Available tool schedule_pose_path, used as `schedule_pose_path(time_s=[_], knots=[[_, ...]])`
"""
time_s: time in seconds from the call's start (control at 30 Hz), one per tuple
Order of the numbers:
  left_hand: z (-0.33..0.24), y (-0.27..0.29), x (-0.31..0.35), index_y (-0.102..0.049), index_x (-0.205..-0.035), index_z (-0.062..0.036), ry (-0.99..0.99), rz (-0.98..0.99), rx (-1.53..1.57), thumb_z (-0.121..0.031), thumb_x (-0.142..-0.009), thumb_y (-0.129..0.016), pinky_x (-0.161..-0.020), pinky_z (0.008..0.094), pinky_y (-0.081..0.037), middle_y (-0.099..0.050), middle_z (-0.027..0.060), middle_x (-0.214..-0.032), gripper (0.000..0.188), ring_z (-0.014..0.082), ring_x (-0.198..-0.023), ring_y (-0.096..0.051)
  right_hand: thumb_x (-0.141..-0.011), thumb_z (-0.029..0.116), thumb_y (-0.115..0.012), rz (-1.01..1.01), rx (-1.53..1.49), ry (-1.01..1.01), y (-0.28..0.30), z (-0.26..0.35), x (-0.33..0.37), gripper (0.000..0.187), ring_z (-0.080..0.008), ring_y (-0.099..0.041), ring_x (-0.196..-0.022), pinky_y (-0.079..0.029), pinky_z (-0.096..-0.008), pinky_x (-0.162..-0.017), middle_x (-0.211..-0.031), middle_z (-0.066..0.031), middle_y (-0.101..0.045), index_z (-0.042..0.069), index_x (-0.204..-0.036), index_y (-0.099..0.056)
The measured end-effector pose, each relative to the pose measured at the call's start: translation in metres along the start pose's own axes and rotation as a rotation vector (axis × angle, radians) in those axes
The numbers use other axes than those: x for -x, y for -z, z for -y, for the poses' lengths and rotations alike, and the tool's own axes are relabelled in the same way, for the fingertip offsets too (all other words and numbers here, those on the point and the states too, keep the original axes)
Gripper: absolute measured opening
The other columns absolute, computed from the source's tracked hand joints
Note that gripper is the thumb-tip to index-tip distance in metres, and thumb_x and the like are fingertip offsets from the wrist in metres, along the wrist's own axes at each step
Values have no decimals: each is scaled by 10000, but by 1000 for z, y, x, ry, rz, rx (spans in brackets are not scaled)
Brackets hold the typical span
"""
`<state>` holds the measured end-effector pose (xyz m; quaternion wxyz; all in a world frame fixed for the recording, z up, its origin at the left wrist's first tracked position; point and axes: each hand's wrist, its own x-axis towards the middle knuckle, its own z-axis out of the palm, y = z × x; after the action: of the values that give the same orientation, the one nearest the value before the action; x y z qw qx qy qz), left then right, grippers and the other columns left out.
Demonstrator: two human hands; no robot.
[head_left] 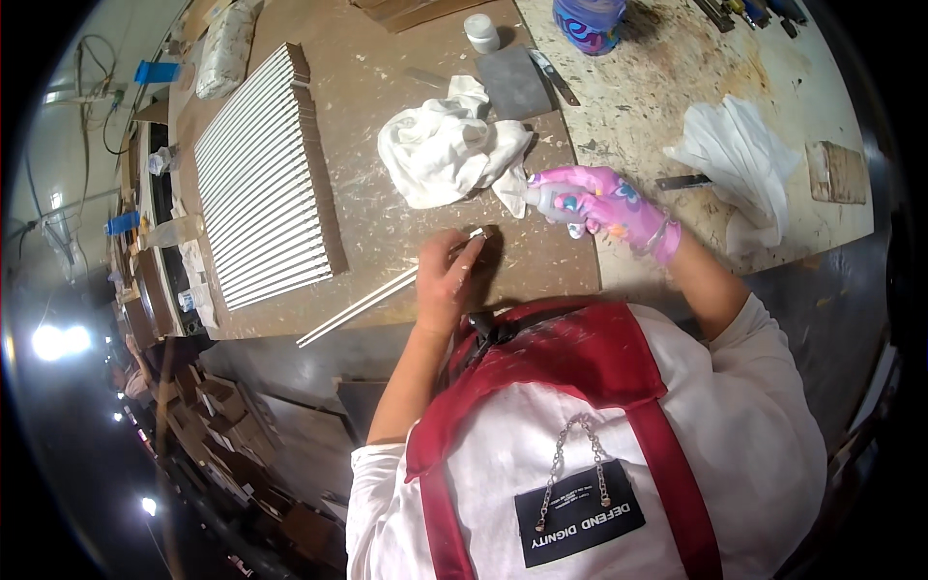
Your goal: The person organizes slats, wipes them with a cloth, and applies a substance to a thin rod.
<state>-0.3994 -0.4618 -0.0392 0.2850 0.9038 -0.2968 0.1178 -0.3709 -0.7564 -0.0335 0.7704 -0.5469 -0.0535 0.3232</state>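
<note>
My bare left hand (445, 275) is closed round a thin white strip (356, 310) near the table's front edge. One end of the strip pokes out just beyond my fingertips, and the long part slants down to the left. In a pink patterned glove, my right hand (623, 213) grips a small translucent squeeze bottle (545, 200), its tip pointing left. Just past that tip lies a crumpled white cloth (435, 150). On the left of the table, many similar white strips sit side by side on a brown board (317, 169).
Beyond the cloth are a dark grey square pad (515, 83), a knife (554, 77) and a white jar (481, 33). A colourful tub (590, 24) stands at the back. On the right lie white tissue (739, 155), a dark-handled tool (682, 182) and a worn block (836, 173).
</note>
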Motion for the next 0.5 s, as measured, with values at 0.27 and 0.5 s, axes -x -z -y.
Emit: schedule_pose_path(time_s=[0.27,0.5], knots=[[6,-3,6,-698,-1094,-133,-57,84,-103,19,-695,-684,-831,404,-484,-566,136,-1089,427,326,-992,-571,-856,13,-601,-225,-138,15,-4,-10,5,550,-137,-602,-1063,-493,-272,-888,-1242,-103,-581,-15,-1375,-422],[6,-2,16,-688,-1154,-181,21,117,-80,-8,-731,-679,-907,432,-467,-554,146,-1126,458,360,-1070,-546,-872,66,-679,-532,-84,227,46,29,26,480,-177,-625,-1035,-524,-312,-888,-1156,-91,-625,5,-1311,-495]])
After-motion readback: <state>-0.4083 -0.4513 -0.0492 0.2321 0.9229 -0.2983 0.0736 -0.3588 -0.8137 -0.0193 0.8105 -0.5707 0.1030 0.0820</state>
